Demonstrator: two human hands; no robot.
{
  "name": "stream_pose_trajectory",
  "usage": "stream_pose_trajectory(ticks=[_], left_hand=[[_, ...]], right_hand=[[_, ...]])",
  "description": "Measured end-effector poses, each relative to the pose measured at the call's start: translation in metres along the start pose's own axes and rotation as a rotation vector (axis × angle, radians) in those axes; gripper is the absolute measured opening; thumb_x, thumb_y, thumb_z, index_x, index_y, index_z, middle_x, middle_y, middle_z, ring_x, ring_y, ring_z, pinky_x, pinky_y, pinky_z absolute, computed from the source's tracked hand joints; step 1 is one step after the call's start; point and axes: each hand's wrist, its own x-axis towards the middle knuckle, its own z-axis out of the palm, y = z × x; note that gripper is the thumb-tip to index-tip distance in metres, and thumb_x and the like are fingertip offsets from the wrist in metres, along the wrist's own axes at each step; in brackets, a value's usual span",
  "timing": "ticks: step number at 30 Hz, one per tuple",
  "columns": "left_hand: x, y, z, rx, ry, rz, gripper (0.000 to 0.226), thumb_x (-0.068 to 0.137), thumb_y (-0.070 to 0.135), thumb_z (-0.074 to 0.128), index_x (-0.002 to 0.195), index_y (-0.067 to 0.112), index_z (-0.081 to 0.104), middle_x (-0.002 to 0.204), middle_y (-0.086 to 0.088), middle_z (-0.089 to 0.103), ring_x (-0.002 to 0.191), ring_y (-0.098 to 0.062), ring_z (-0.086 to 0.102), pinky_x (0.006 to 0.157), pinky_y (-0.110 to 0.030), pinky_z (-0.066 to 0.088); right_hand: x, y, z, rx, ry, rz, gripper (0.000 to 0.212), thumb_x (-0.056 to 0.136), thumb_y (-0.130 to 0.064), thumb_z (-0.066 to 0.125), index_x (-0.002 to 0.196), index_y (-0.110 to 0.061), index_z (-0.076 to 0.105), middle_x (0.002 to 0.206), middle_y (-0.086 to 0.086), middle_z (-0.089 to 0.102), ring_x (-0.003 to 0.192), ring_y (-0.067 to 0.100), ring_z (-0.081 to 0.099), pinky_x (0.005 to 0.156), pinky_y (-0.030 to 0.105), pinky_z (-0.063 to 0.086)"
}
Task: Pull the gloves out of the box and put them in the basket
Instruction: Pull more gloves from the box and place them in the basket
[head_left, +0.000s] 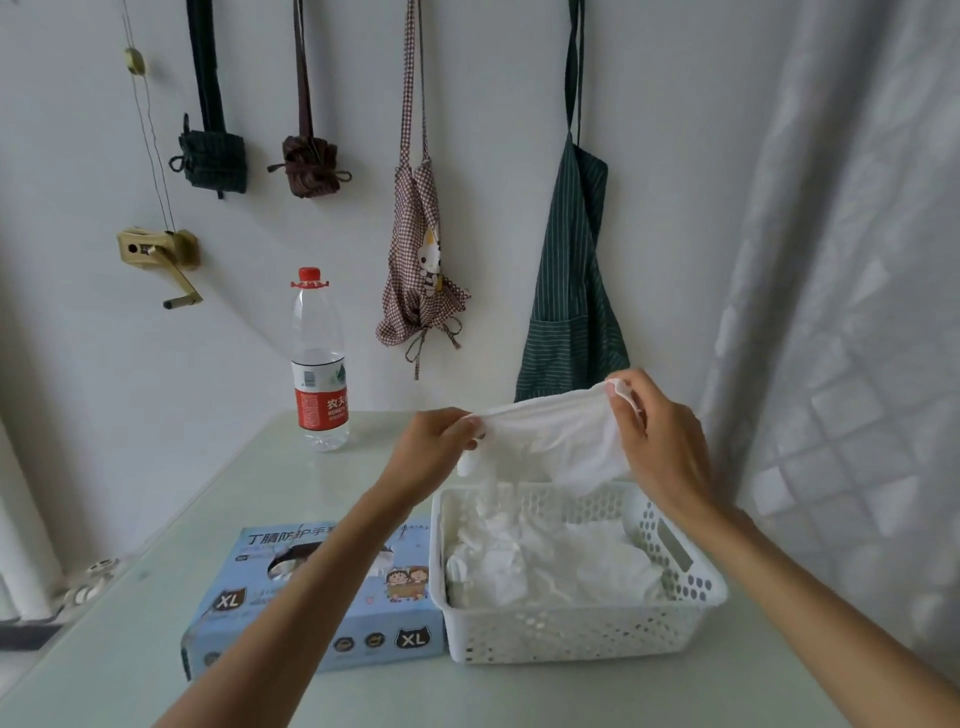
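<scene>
Both forearms reach over the blue glove box and white basket on the surface. Left hand and right hand each pinch a white glove, stretched above the basket's glove pile.

table | on it: bottle, glove box, basket

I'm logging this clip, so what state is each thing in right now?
left hand: pinches the glove's left edge.
right hand: pinches its right edge.
glove: stretched between the hands, above the basket.
basket: holds a heap of white gloves.
glove box: lying flat, top slot open.
water bottle: upright, capped.
</scene>
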Motion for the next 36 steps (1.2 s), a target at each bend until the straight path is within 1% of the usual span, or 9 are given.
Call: stream_pose_trajectory(ticks=[4,8,12,16,23,26,30,34,36], left_hand=[[-0.023,0.011,-0.013,0.044,0.260,0.037,0.022,0.094,0.025,0.049,0.083,0.019,0.067,0.088,-0.013,0.070,0.088,-0.028,0.064,0.072,-0.032,0.047],[-0.045,0.016,-0.025,0.241,0.389,0.032,0.021,0.094,0.031,0.047,0.080,0.031,0.062,0.076,0.007,0.064,0.078,-0.017,0.058,0.070,-0.031,0.041],[-0.024,-0.010,-0.010,0.561,0.185,-0.015,0.023,0.095,0.032,0.048,0.093,0.023,0.069,0.087,-0.001,0.065,0.088,-0.026,0.056,0.072,-0.029,0.038],[0.012,-0.053,0.023,0.757,-0.080,-0.018,0.026,0.095,0.035,0.050,0.103,0.023,0.071,0.104,-0.005,0.068,0.103,-0.028,0.055,0.084,-0.034,0.045],[0.037,-0.063,0.060,0.997,-0.143,0.214,0.023,0.089,0.046,0.058,0.105,0.033,0.068,0.114,0.006,0.058,0.109,-0.016,0.044,0.086,-0.027,0.031],[0.039,-0.065,0.069,1.078,-0.154,0.323,0.023,0.086,0.046,0.062,0.104,0.032,0.066,0.115,0.009,0.056,0.106,-0.014,0.043,0.085,-0.025,0.030],[0.039,-0.066,0.072,1.160,-0.168,0.430,0.022,0.090,0.037,0.060,0.111,0.032,0.060,0.124,0.010,0.053,0.111,-0.013,0.041,0.089,-0.026,0.031],[0.026,-0.060,0.067,0.971,-0.088,0.373,0.020,0.094,0.030,0.054,0.112,0.029,0.061,0.120,0.008,0.059,0.105,-0.012,0.054,0.087,-0.024,0.041],[0.015,-0.055,0.065,0.860,-0.222,0.283,0.027,0.096,0.039,0.047,0.117,0.029,0.060,0.124,0.007,0.061,0.106,-0.013,0.058,0.090,-0.028,0.047]], right_hand=[[-0.016,-0.031,0.001,0.132,0.056,-0.056,0.024,0.100,-0.031,0.040,0.095,-0.015,0.057,0.044,-0.012,0.040,0.042,0.009,0.042,0.046,0.016,0.028],[-0.024,-0.050,0.004,0.498,-0.011,0.094,0.022,0.100,-0.024,0.045,0.083,-0.013,0.055,0.046,-0.011,0.033,0.043,0.007,0.031,0.043,0.014,0.023],[-0.036,-0.012,0.025,0.503,-0.243,0.406,0.024,0.098,-0.027,0.046,0.075,-0.020,0.047,0.057,-0.004,0.039,0.051,0.009,0.037,0.045,0.017,0.030],[-0.052,0.047,0.049,0.214,-0.425,0.461,0.028,0.098,-0.027,0.048,0.071,-0.018,0.044,0.052,-0.006,0.038,0.047,0.009,0.037,0.046,0.020,0.027],[-0.049,0.081,0.044,-0.355,-0.474,0.191,0.026,0.100,-0.038,0.041,0.109,-0.018,0.054,0.076,-0.002,0.058,0.078,0.027,0.059,0.060,0.031,0.037],[-0.045,0.083,0.041,-0.531,-0.501,0.053,0.029,0.101,-0.041,0.037,0.115,-0.018,0.049,0.095,0.003,0.066,0.089,0.025,0.063,0.062,0.030,0.035],[-0.045,0.086,0.046,-0.691,-0.584,-0.041,0.038,0.099,-0.046,0.036,0.124,-0.017,0.042,0.098,0.001,0.066,0.090,0.021,0.064,0.059,0.028,0.034],[-0.041,0.085,0.036,-0.535,-0.464,-0.029,0.034,0.094,-0.047,0.050,0.117,-0.021,0.048,0.084,-0.008,0.061,0.074,0.014,0.061,0.052,0.023,0.035],[-0.037,0.076,0.029,-0.240,-0.507,0.065,0.020,0.090,-0.040,0.061,0.103,-0.025,0.057,0.073,-0.012,0.056,0.065,0.008,0.056,0.052,0.019,0.038]])
